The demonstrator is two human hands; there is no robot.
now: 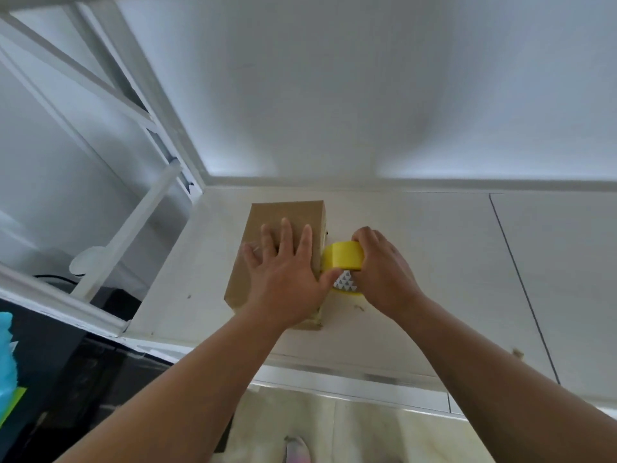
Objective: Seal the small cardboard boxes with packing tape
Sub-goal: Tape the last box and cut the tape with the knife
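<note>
A small brown cardboard box point(287, 213) lies on the white table point(417, 235), close to the back wall. My left hand point(287, 279) presses flat on its top with the fingers spread. Against the box's right side stands a yellow roll of packing tape point(344, 257). My right hand point(384, 269) grips the roll from the right, fingers curled over its top. My left thumb touches the roll's inner core, which has a grey triangle pattern.
A white wall point(367, 95) rises right behind the table. A white metal frame point(133, 228) stands at the left, with dark equipment point(83, 362) below it. A seam point(521, 282) runs across the tabletop at the right. The table's front edge point(334, 372) is near me.
</note>
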